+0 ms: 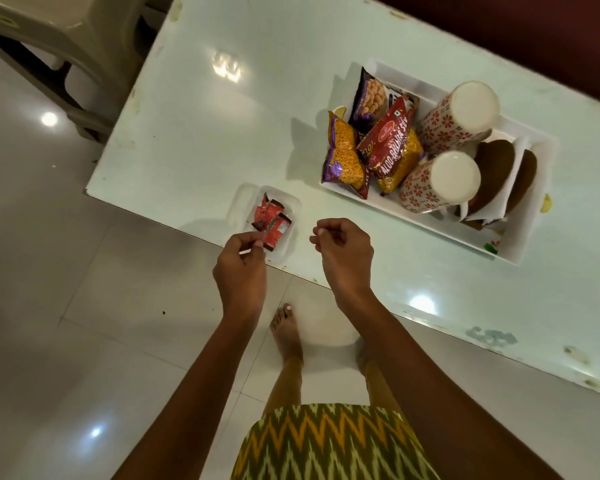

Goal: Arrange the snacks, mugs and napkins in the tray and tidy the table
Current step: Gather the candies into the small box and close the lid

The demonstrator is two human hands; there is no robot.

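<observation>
A white tray (430, 221) on the pale table (222, 116) holds several snack packets (371, 147), two upturned red-flowered mugs (454, 116) (440, 183) and brown-and-white folded napkins (499, 181). Near the table's front edge lies a small clear plastic dish (284, 206) with crumpled red wrappers (271, 220) in it. My left hand (241, 268) pinches the near corner of a red wrapper at the dish's front rim. My right hand (343, 251) hovers just right of the dish, fingers curled, nothing visible in it.
A beige plastic stool (66, 39) stands on the glossy tiled floor beyond the table's left end. A small yellow scrap (547, 204) lies to the right of the tray. My bare foot (286, 330) stands close to the table's front edge.
</observation>
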